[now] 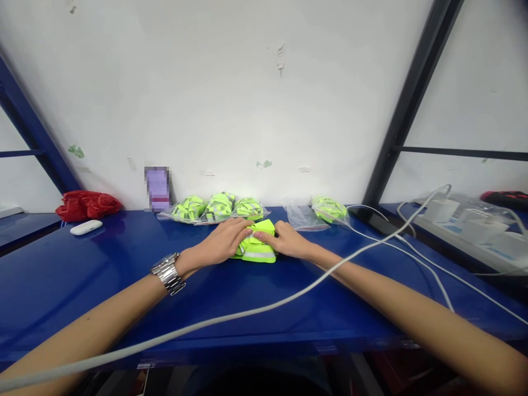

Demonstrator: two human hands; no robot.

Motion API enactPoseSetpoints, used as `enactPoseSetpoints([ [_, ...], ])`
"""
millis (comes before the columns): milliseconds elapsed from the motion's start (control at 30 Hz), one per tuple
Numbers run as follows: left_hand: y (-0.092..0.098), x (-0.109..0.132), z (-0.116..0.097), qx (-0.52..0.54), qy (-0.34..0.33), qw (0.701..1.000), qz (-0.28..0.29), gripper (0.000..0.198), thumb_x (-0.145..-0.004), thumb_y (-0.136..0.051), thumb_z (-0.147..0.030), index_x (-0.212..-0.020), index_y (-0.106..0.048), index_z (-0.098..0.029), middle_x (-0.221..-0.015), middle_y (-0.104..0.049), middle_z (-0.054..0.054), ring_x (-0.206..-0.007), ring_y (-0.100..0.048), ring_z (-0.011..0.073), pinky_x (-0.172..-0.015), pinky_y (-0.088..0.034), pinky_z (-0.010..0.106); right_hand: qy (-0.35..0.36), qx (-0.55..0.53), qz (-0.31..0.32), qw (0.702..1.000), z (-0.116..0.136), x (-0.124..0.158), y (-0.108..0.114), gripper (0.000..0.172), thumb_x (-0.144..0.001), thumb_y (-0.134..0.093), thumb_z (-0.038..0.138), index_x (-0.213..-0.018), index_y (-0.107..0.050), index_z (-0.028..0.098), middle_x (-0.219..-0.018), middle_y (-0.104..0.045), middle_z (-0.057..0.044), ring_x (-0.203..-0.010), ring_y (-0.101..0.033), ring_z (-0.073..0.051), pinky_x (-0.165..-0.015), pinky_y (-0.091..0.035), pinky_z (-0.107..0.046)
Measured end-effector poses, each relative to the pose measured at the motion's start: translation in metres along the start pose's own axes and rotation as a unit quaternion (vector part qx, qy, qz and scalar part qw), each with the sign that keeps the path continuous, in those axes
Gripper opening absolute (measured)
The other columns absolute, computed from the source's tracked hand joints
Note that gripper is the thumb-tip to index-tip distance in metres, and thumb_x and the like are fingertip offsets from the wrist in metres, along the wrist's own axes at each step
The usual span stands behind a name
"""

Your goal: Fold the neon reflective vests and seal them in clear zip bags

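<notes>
A neon-yellow reflective vest (259, 254) with silver strips lies folded into a small bundle on the blue table. My left hand (225, 239) rests over its left side, fingers stretched across the top. On the right side, my right hand (286, 239) grips the fabric, thumb on top and fingers curled behind, partly hidden. Just beyond my hands, several similar neon-yellow bundles (220, 206) sit in clear plastic bags. Another bagged bundle (330, 208) is farther right, beside a flat clear plastic bag (303, 215).
A white cable (247, 312) crosses in front of my right forearm. At the back left are a red crumpled bag (88, 205), a white case (86, 227) and a phone (159, 188). A dark phone (373, 221) and white chargers (441, 210) lie on the right.
</notes>
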State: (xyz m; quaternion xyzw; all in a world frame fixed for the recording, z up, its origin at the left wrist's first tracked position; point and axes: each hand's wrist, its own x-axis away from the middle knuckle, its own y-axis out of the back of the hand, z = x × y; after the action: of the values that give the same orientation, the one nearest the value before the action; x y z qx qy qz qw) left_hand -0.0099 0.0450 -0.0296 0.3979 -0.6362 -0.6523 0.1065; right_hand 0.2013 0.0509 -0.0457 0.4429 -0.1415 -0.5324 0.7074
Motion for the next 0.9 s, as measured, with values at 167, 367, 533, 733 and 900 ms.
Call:
enactPoseSetpoints([
  [167,-0.013,-0.002,0.000,-0.034,0.005,0.999,-0.018,0.045,-0.101,-0.021,-0.035,-0.137,-0.041,-0.018,-0.122,-0.059,0.012,-0.109,-0.054,0.0238,-0.093,-0.042,0.041,-0.012,-0.028,0.037,0.999,-0.004,-0.005,0.002,0.060,-0.080,-0.046,0.071,-0.054,-0.026,0.021,-0.053,-0.024,0.004,-0.051,-0.024,-0.008,-0.046,-0.017,-0.025],
  [367,-0.002,0.004,-0.015,-0.002,0.018,0.999,0.041,0.057,-0.095,-0.027,-0.057,-0.146,-0.023,-0.030,-0.135,-0.050,0.008,-0.119,-0.048,0.0262,-0.096,-0.040,0.044,-0.035,-0.061,0.048,0.996,-0.007,-0.005,0.003,0.061,-0.077,-0.045,0.075,-0.055,-0.034,0.020,-0.053,-0.032,0.003,-0.050,-0.028,-0.009,-0.046,-0.020,-0.024],
  [533,-0.005,-0.008,-0.011,-0.079,-0.022,0.996,0.036,0.102,-0.059,-0.055,-0.085,-0.131,-0.041,-0.014,-0.136,-0.044,0.020,-0.120,-0.047,0.0393,-0.094,-0.041,0.051,-0.070,-0.102,0.031,0.992,-0.013,-0.011,-0.003,0.060,-0.080,-0.042,0.073,-0.061,-0.049,0.017,-0.056,-0.046,0.000,-0.049,-0.039,-0.010,-0.045,-0.024,-0.024],
  [733,-0.019,-0.016,-0.002,-0.069,0.003,0.996,0.061,0.072,-0.073,-0.056,-0.070,-0.117,-0.048,-0.014,-0.108,-0.061,0.014,-0.096,-0.062,0.0311,-0.079,-0.047,0.039,-0.054,-0.107,-0.079,0.990,-0.019,-0.018,-0.012,0.043,-0.083,-0.055,0.055,-0.097,-0.058,0.015,-0.075,-0.061,-0.003,-0.069,-0.056,-0.016,-0.058,-0.038,-0.025],
  [900,-0.019,-0.016,-0.004,-0.073,0.010,0.996,0.055,0.062,-0.072,-0.059,-0.062,-0.110,-0.050,-0.014,-0.100,-0.063,0.011,-0.089,-0.063,0.0290,-0.074,-0.046,0.037,0.119,-0.157,-0.010,0.980,-0.016,-0.007,-0.006,0.040,-0.096,-0.035,0.048,-0.107,-0.059,0.017,-0.100,-0.064,-0.006,-0.090,-0.059,-0.018,-0.076,-0.044,-0.029],
])
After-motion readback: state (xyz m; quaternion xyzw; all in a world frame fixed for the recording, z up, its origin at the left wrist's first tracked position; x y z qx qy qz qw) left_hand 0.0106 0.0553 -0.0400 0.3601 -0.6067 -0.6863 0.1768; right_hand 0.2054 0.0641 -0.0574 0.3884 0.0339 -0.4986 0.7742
